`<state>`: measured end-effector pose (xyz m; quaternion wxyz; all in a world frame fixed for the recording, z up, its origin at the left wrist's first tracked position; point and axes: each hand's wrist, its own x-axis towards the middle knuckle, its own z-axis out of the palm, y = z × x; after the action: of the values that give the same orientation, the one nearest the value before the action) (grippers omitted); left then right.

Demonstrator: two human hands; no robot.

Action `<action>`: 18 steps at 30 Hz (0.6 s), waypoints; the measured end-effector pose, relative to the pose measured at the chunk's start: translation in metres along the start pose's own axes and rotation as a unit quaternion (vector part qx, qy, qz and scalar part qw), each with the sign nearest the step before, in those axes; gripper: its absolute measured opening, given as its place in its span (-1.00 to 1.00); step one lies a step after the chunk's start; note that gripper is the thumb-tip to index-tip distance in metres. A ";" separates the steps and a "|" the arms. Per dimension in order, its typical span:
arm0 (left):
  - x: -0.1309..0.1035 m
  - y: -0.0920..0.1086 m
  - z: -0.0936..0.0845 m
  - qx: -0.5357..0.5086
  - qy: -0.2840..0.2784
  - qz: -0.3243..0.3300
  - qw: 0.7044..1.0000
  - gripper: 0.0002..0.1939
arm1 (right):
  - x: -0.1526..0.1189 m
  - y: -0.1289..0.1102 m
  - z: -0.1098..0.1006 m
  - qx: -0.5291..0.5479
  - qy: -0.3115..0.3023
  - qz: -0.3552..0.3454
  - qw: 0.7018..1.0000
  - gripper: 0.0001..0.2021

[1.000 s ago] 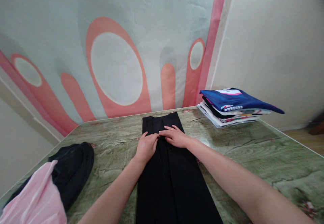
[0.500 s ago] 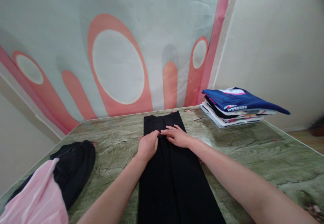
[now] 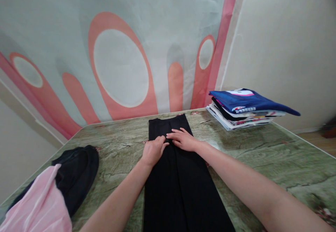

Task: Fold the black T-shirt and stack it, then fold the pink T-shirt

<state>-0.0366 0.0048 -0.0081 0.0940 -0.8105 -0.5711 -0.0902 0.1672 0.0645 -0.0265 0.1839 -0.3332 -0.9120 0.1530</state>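
Directly under the fingers (image 3: pixel 177 134) lies a black garment (image 3: pixel 174 186).

I count two hands here, one left hand (image 3: pixel 152 152) and one right hand (image 3: pixel 184 141), and one long black garment (image 3: pixel 181 190). There is one table (image 3: pixel 112 149), one stack of folded clothes (image 3: pixel 241 119) with one blue piece (image 3: pixel 262 102) on top; the layers under it sit too tight for me to number fairly. I see one loose heap (image 3: pixel 78 169) with one pink cloth (image 3: pixel 42 202), and one wall hanging (image 3: pixel 162 22) showing five orange shapes (image 3: pixel 175 88) and three white ovals (image 3: pixel 120 67).
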 end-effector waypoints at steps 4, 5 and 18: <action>0.000 0.003 -0.001 -0.007 -0.001 0.015 1.000 -0.70 | 0.000 0.000 -0.001 0.004 0.001 -0.001 1.000 -0.56; 0.000 0.003 -0.001 -0.010 0.003 0.019 1.000 -0.72 | -0.001 0.000 -0.001 0.004 0.000 0.000 1.000 -0.56; -0.007 -0.019 -0.020 -0.163 0.064 0.096 0.980 -0.76 | -0.002 0.002 0.001 -0.001 0.004 -0.003 1.000 -0.57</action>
<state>-0.0580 -0.0002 0.0100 0.0054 -0.8584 -0.4614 -0.2240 0.1693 0.0650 -0.0284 0.1874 -0.3312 -0.9125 0.1501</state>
